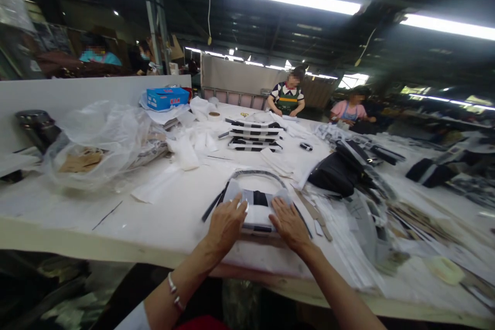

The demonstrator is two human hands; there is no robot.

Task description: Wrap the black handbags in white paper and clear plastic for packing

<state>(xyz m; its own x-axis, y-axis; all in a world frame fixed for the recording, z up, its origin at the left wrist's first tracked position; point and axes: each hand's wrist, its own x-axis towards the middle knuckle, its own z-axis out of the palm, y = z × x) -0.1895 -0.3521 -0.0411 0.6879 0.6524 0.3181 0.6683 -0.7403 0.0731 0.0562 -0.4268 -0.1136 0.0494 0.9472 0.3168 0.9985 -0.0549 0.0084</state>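
A black-and-white handbag (258, 214) lies on the white worktable in front of me, with its curved, wrapped-looking handle (266, 172) pointing away. My left hand (227, 220) presses on the bag's left side, fingers stretched forward. On the right side, my right hand (289, 220) rests flat with its fingers spread. Thin white wrapping (284, 195) shows near the fingertips of both hands. Dark straps or edges stick out on either side of the bag. Parts of the bag's sides are hidden under my hands.
Beyond the handbag is a stack of similar bags (255, 136). A clear plastic bag (100, 149) with brown paper and a blue box (167, 98) stand left. Black bags (334, 174) and paper strips (348, 247) crowd the right. Co-workers (288, 98) are at the far side.
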